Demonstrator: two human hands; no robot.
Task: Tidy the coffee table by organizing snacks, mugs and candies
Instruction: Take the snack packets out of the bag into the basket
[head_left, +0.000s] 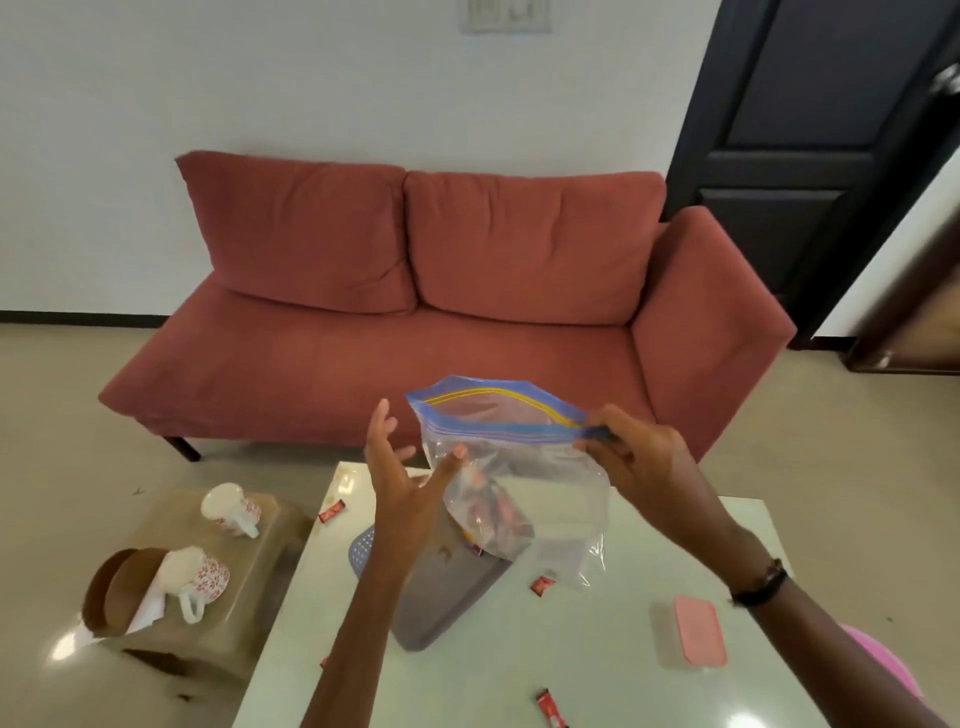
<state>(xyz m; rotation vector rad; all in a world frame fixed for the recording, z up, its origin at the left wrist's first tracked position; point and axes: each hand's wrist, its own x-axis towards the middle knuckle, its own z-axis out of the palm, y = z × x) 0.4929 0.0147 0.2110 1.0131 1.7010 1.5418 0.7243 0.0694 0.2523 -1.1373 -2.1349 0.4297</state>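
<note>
A: The fingers (613, 448) of the right hand (641, 460) are curled and pinched on the right end of the blue zip strip of the zip bag (524, 467), so the bag is held up above the coffee table (597, 665). The fingers of the left hand (397, 470) are spread and almost straight; only a fingertip is laid against the left side of the bag, and nothing is gripped by it.

B: Is the mouth of the bag closed?

A: No, it is seen open, the yellow line apart from the blue one. Some red-wrapped candies are already collected at the bottom of the bag.

B: Then what is left to be done?

A: Quite much, it may be judged. A red candy (332, 512) is lying at the far left edge of the table, a second candy (543, 584) just under the bag, a third candy (551, 707) near the front edge. The grey tray (441, 603) is lying under the bag, and a box with a pink lid (693, 631) is placed at the right. One mug (231, 506) and a second mug (195, 577) are lying on their sides on the low stool (249, 582) beside the table, next to a brown basket (117, 590).
</note>
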